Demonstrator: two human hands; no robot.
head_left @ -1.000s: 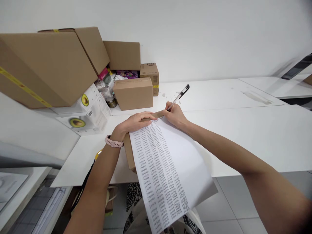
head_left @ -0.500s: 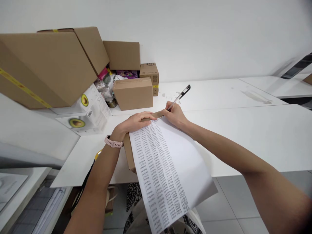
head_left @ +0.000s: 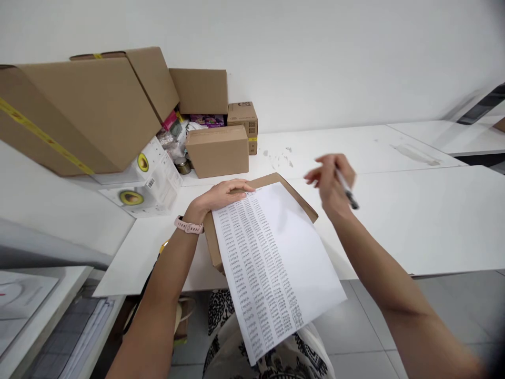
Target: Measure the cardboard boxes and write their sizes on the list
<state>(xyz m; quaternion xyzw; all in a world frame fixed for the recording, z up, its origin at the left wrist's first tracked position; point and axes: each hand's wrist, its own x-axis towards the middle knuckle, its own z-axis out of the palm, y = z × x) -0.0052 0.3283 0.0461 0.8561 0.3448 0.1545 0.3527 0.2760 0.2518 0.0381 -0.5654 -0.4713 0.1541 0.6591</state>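
Note:
A white sheet of paper (head_left: 294, 237), covered on its left side with columns of handwriting, lies over a flat piece of brown cardboard (head_left: 300, 199). Its lower end hangs past the table edge above my lap. My left hand (head_left: 226, 193), a pink band at its wrist, holds the top left corner of the sheet against the cardboard; its thumb is partly hidden. Raised to the right of the sheet and apart from it, my right hand (head_left: 333, 181) is closed around a pen (head_left: 347, 190), which is smeared by motion and points back toward my forearm.
Stacked on the left of the white table (head_left: 394, 210) are a large carton (head_left: 90, 110), a white box with avocado pictures (head_left: 158, 173) and a small brown box (head_left: 219, 152). Plastic-wrapped items and a small jar (head_left: 182, 166) sit between them. Shelving (head_left: 79, 284) stands lower left.
My right hand has lifted from the top of the sheet and moved right with the pen, which has swung from pointing up to pointing down. More cardboard shows. My left hand has stayed on the sheet.

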